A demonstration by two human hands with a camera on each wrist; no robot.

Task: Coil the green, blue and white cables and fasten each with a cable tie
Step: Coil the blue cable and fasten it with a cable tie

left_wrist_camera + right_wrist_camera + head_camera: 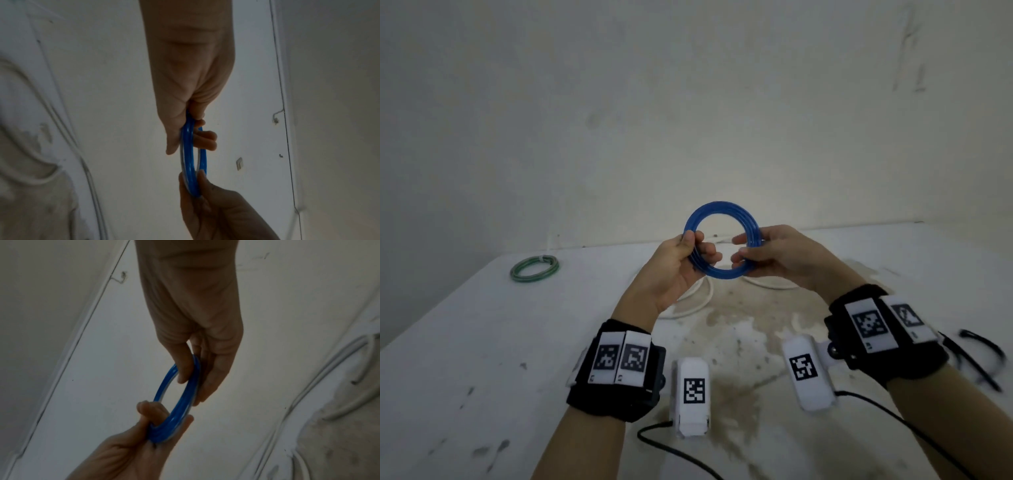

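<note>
The blue cable (722, 209) is wound into a round coil and held upright above the table. My left hand (688, 255) grips its left side with thumb and curled fingers. On its right side my right hand (753, 253) pinches the coil (179, 404) between thumb and fingers. In the left wrist view the coil (190, 162) shows edge-on between both hands. A green cable (534, 268), coiled and bound with a pale tie, lies at the far left of the table. The white cable (700, 301) lies loose on the table under my hands.
The white table (482, 342) is stained brown in the middle and ends at a pale wall behind. Black cable ties (983, 356) lie at the right edge. Two white marker blocks (693, 394) hang by my wrists, trailing black leads.
</note>
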